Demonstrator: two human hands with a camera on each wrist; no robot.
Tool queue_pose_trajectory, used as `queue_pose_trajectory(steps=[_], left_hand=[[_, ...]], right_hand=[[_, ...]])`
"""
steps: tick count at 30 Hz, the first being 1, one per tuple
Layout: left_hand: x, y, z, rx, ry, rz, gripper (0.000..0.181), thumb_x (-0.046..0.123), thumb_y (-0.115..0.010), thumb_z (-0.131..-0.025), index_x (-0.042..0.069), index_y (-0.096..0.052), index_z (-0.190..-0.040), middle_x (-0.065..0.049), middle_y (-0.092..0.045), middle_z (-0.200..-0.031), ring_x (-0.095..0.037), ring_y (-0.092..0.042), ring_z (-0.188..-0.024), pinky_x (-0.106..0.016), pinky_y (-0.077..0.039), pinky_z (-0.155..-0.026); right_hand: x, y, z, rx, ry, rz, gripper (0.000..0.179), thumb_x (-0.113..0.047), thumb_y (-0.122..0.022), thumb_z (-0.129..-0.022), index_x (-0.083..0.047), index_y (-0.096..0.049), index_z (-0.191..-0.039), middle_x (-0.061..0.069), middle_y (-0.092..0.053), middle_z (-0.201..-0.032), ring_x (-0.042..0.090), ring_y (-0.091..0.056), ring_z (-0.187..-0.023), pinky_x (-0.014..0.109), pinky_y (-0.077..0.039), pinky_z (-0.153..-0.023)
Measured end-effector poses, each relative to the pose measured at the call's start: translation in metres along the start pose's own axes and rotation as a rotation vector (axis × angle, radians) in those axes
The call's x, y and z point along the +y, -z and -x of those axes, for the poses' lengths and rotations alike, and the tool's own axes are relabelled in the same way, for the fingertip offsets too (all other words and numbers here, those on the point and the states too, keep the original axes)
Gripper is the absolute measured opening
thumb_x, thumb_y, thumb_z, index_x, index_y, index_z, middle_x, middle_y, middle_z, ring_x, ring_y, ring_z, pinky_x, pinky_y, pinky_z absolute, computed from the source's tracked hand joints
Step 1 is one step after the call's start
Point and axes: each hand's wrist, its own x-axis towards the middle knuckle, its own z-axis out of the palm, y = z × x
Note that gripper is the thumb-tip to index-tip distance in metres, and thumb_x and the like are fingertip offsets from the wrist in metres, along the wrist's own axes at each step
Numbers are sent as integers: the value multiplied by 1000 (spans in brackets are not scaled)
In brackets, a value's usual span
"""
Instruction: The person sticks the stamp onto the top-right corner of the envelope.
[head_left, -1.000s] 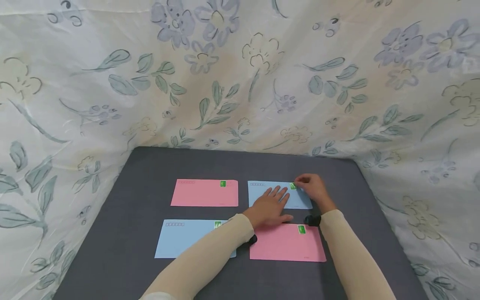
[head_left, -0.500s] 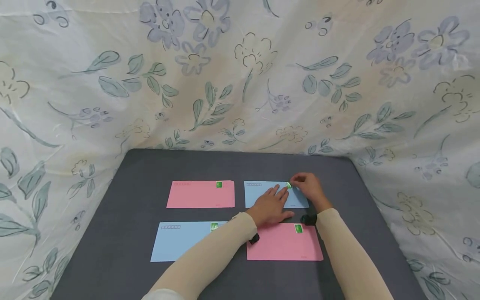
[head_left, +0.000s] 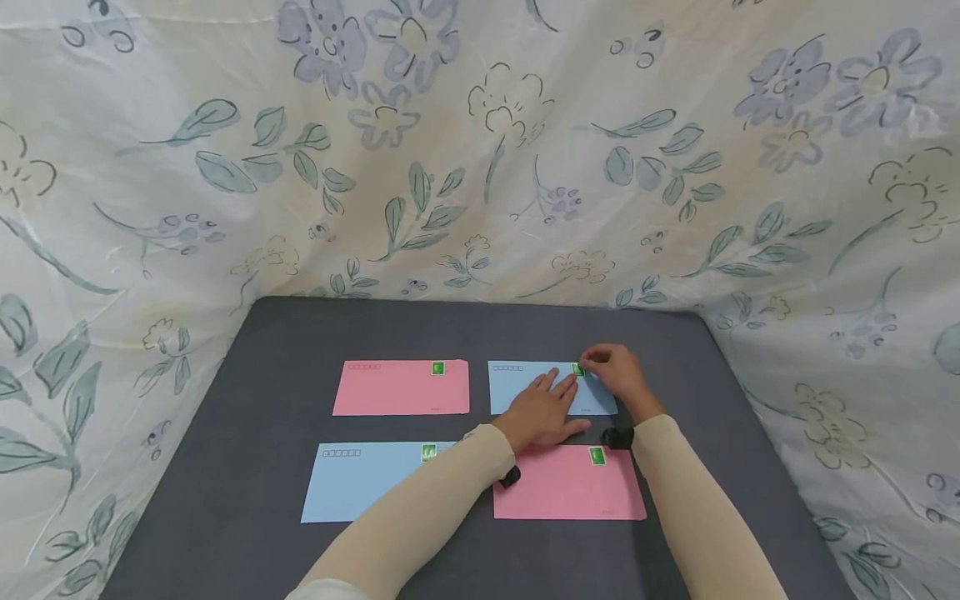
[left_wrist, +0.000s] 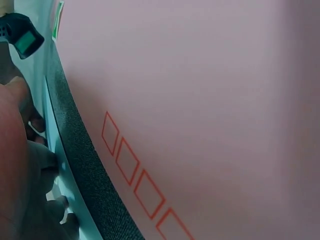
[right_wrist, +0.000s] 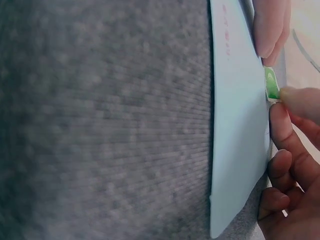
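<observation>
My left hand rests with spread fingers on the far right light-blue envelope, its fingertips beside the green stamp. My right hand is at the envelope's upper right corner. In the right wrist view, its thumb and index finger pinch the edge of the green stamp, while the other fingers curl beneath. Left-hand fingers lie just above the stamp there. Whether the stamp is fully stuck down cannot be told. In the left wrist view a pink envelope with red printed boxes fills most of the picture.
Nearer me lies a pink envelope with a green stamp, under my left wrist. On the left are another pink envelope and a blue envelope, both stamped; my left sleeve crosses the blue one. Floral cloth surrounds the dark table.
The left fingers have shifted slightly right, closer to the stamp. The right hand keeps its place at the stamp's edge. The head view has shifted a little.
</observation>
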Motion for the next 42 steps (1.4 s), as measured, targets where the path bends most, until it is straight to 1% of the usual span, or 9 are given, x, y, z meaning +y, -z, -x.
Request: queue_pose_trajectory(steps=[6, 13, 24, 38, 42], left_hand=[[-1, 0, -1, -2, -5, 31, 81, 68, -29, -113, 15, -25, -174, 2, -18, -181, -26, -13, -166, -37, -14, -131], [-3, -1, -2, -8, -6, 58, 81, 68, -27, -113, 16, -24, -174, 2, -16, -181, -26, -10, -166, -36, -11, -131], [-6, 0, -2, -12, 3, 104, 81, 68, -28, -113, 15, -23, -174, 2, -16, -181, -25, -9, -167, -36, -11, -131], [-5, 3, -2, -8, 0, 98, 80, 66, -28, -114, 14, -25, -174, 1, -17, -181, -27, -10, -166, -36, -13, -131], [-5, 2, -3, -11, -1, 91, 80, 66, -27, -114, 14, -25, -174, 2, -17, -181, -27, -10, -166, -36, -13, -131]], right_hand=[[2, -1, -2, -3, -16, -1, 13, -15, -74, -105, -4, -80, -111, 16, -76, -110, 34, -66, -99, 45, -50, -82], [1, -3, -5, 11, -52, 24, 13, -16, -77, -103, -5, -79, -111, 13, -74, -99, 30, -62, -88, 40, -46, -74], [2, -4, -8, 9, -60, 23, 13, -14, -76, -103, -4, -78, -111, 13, -73, -97, 30, -62, -88, 39, -47, -74], [3, -4, -7, 28, -60, 12, 15, -17, -78, -103, -4, -78, -111, 10, -70, -91, 27, -60, -83, 38, -45, -70], [4, -4, -6, 33, -59, 9, 15, -17, -78, -103, -4, -78, -111, 11, -70, -91, 28, -60, -83, 38, -45, -70]])
